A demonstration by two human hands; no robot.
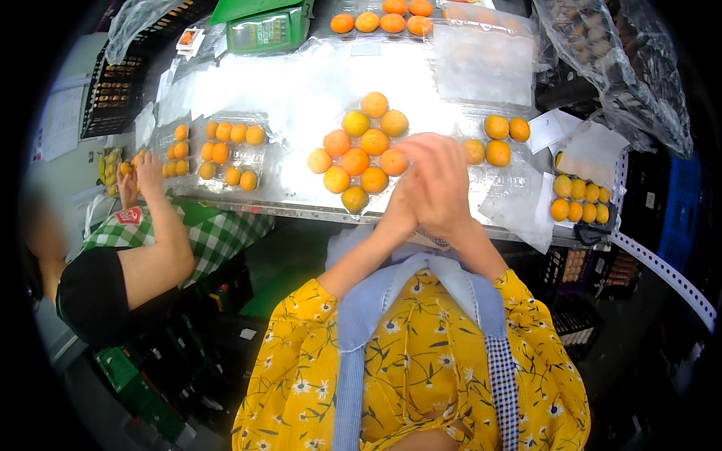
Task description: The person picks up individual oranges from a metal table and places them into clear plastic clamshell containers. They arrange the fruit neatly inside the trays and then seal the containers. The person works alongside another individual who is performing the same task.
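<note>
My left hand [407,194] and my right hand [443,177] are brought together just above the front of the metal table [293,194]. Motion blurs the fingers, and whether anything is held between the palms is hidden. Close by on the left, several mandarin-like orange fruits [355,161] sit in a clear plastic tray turned cornerwise. One fruit [393,162] lies right beside the hands. On their right, more orange fruits [497,153] occupy part of another clear plastic tray [522,180].
A co-worker's hands [149,175] handle fruit at the left, near partly filled trays [231,152]. A green scale [268,31] stands at the back. Plastic sheets [482,67] lie at the back right. A filled fruit pack [581,197] rests at the right edge. Black crates [113,93] flank the table.
</note>
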